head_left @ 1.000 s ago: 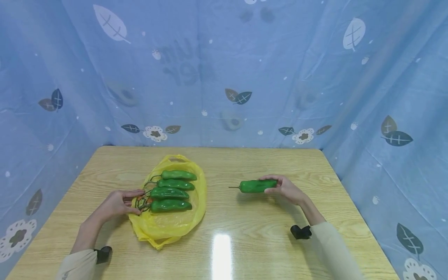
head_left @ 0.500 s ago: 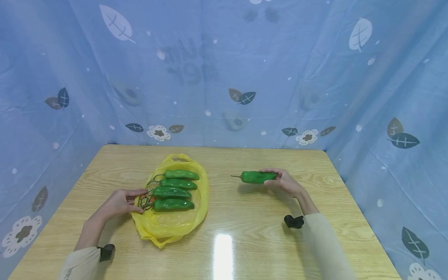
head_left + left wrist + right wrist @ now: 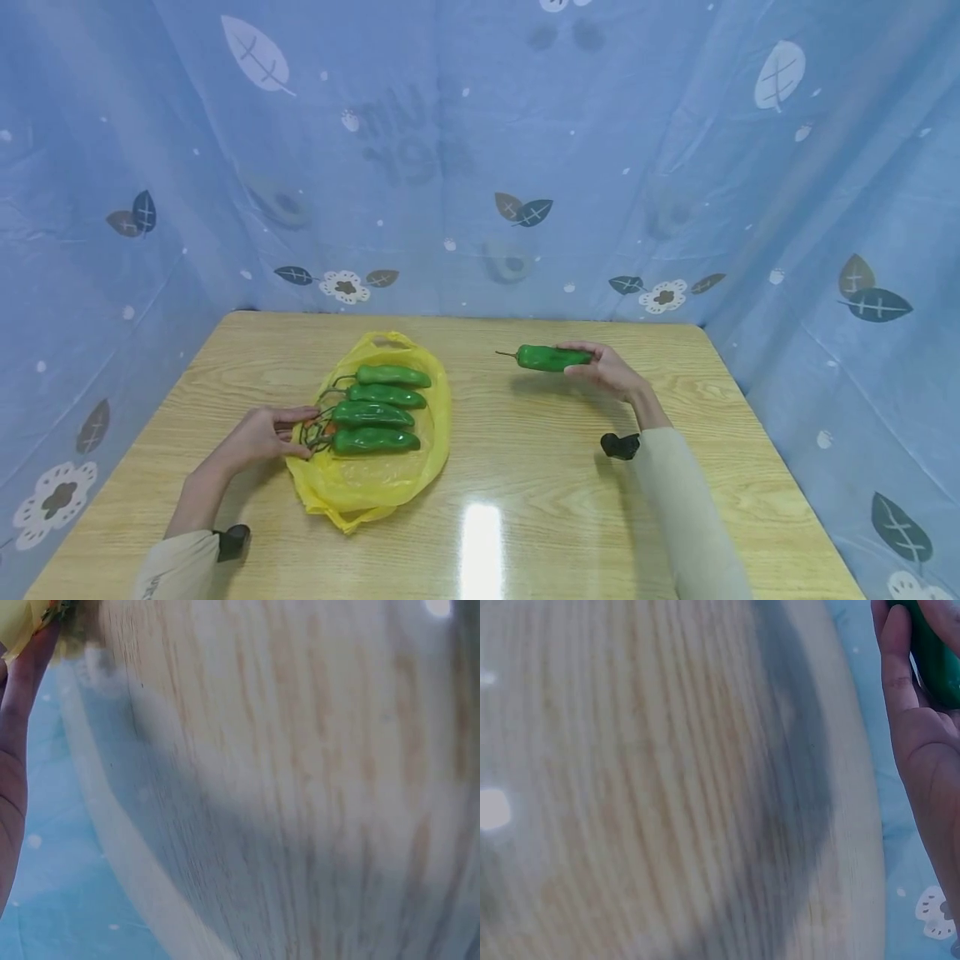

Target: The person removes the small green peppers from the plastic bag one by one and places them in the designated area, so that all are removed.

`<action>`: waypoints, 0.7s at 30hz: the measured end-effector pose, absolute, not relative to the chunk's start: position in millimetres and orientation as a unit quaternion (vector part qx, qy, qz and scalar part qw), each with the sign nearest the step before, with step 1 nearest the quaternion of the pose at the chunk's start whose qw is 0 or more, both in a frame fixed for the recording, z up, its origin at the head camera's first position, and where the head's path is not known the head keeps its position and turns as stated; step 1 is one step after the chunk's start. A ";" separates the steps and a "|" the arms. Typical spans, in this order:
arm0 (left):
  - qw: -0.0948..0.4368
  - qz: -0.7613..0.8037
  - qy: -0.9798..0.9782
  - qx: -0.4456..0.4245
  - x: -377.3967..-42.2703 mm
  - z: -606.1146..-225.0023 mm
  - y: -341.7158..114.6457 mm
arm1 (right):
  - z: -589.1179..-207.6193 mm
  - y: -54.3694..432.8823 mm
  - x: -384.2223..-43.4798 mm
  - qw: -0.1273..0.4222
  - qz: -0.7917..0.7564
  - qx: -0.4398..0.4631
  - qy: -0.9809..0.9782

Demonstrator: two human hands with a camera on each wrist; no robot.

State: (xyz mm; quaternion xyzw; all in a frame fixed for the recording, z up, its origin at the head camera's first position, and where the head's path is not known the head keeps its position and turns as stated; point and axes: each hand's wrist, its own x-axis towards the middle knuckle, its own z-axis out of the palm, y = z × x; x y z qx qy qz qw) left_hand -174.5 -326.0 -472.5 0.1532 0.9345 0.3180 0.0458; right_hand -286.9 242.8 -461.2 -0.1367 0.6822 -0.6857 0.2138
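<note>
My right hand (image 3: 607, 372) grips a long green chili pepper (image 3: 546, 358) by its blunt end, thumb on the near side; its thin stem points left. The same pepper (image 3: 936, 660) shows at the top right corner of the right wrist view. On the left, a yellow plastic bag (image 3: 405, 492) lies spread on the table with several green peppers (image 3: 373, 414) side by side on it, stems leftward. My left hand (image 3: 264, 437) pinches the bag's left edge beside the stems. In the left wrist view, yellow plastic (image 3: 16, 622) sits at the fingers. Something orange shows partly beneath the stems.
A wood-grain table (image 3: 540, 500) carries everything, with a bright light reflection (image 3: 480, 550) near the front. Blue patterned curtains (image 3: 465, 150) close in the back and both sides. Black wrist cameras (image 3: 619, 447) sit under both forearms.
My right hand has moved away from me, toward the table's back edge, carrying the green pepper. The left hand stays at the bag. The whole head view has shifted slightly.
</note>
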 end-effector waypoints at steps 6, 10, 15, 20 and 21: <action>0.051 0.329 0.932 0.143 -176.9 -470.9 -327.5 | -458.7 237.9 -303.6 0.215 -0.663 -0.140 0.704; 0.055 0.333 0.932 0.135 -176.6 -470.2 -329.1 | -459.6 231.4 -313.2 0.201 -0.622 -0.148 0.742; 0.069 0.344 0.926 0.137 -175.6 -471.7 -328.6 | -463.1 222.7 -320.8 0.215 -0.610 -0.123 0.752; 0.071 0.341 0.927 0.139 -175.4 -473.4 -328.0 | -464.1 217.1 -325.7 0.220 -0.606 -0.109 0.757; 0.069 0.337 0.929 0.140 -175.4 -473.4 -328.1 | -463.9 216.1 -326.7 0.219 -0.600 -0.110 0.761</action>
